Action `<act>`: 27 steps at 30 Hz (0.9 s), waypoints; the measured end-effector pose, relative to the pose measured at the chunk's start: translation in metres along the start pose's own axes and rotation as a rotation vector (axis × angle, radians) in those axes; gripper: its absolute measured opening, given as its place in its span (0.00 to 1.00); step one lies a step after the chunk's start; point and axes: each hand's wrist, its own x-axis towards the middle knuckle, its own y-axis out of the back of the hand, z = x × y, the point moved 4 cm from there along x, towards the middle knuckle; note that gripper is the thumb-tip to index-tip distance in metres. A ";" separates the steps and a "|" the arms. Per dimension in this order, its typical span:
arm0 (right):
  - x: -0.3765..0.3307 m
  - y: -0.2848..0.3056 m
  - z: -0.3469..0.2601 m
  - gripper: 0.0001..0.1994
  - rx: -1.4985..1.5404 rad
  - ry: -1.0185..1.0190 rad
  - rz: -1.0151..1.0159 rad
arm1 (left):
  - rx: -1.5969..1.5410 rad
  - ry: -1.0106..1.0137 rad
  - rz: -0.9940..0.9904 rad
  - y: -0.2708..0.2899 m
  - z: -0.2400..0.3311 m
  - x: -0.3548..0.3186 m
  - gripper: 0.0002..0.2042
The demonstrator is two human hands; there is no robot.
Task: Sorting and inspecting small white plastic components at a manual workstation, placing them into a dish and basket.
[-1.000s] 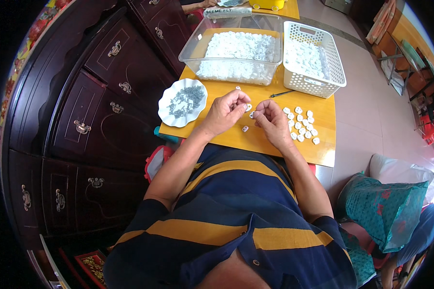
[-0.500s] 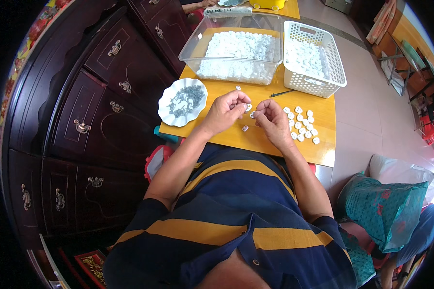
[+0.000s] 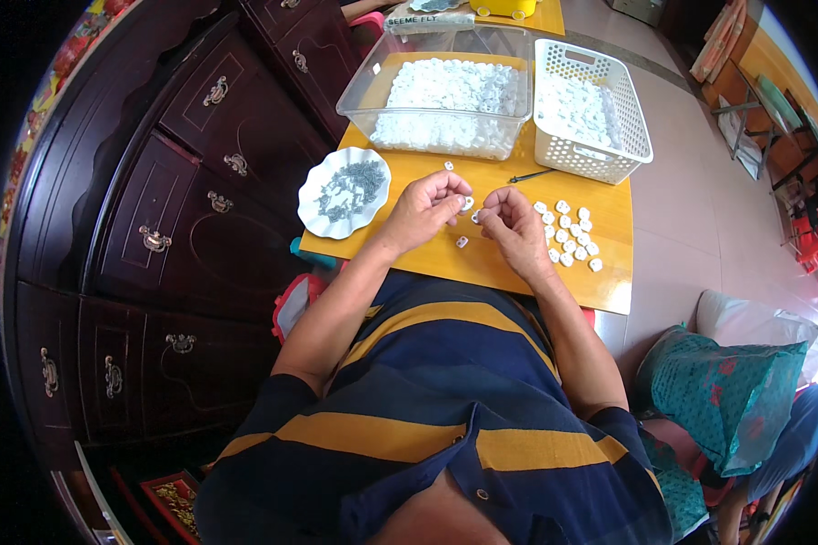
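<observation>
Holding a small white piece (image 3: 466,203) between the fingertips of your left hand (image 3: 424,211), you have your right hand (image 3: 511,222) meeting it from the other side, its fingertips pinched on something too tiny to make out. Both hands hover just above the middle of the yellow table (image 3: 509,272), close to the edge nearest you.

One loose white piece (image 3: 462,242) lies on the table right under your hands, and another (image 3: 448,165) sits a little farther from you. To your right, near the table's right edge, a cluster of white pieces (image 3: 568,232) lies spread out. To your left, at the left edge, a white scalloped plate (image 3: 344,192) holds a heap of small grey metal parts (image 3: 350,184). Along the far edge stand a clear plastic bin (image 3: 438,89) full of white pieces and, beside it toward the far right corner, a white slotted basket (image 3: 591,111) with more. A thin dark tool (image 3: 529,176) lies just in front of the basket.

Risks, as a judgement: the piece is small and held only by fingertips, so a slip could drop it among the loose ones or off the near edge into your lap. Your right wrist passes close to the cluster, and a sweep could scatter it over the right edge. Reaching left carelessly could tip the plate, which sits partly over the table's edge.
</observation>
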 end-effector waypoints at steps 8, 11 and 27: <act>0.000 0.000 -0.001 0.05 -0.022 -0.001 0.004 | 0.023 0.000 -0.007 -0.001 0.002 -0.001 0.06; 0.000 0.001 0.001 0.05 -0.020 0.005 -0.005 | 0.031 0.001 -0.005 -0.002 0.003 -0.001 0.06; 0.000 0.000 0.002 0.05 -0.019 -0.001 0.008 | 0.036 0.003 -0.008 -0.003 0.001 -0.001 0.06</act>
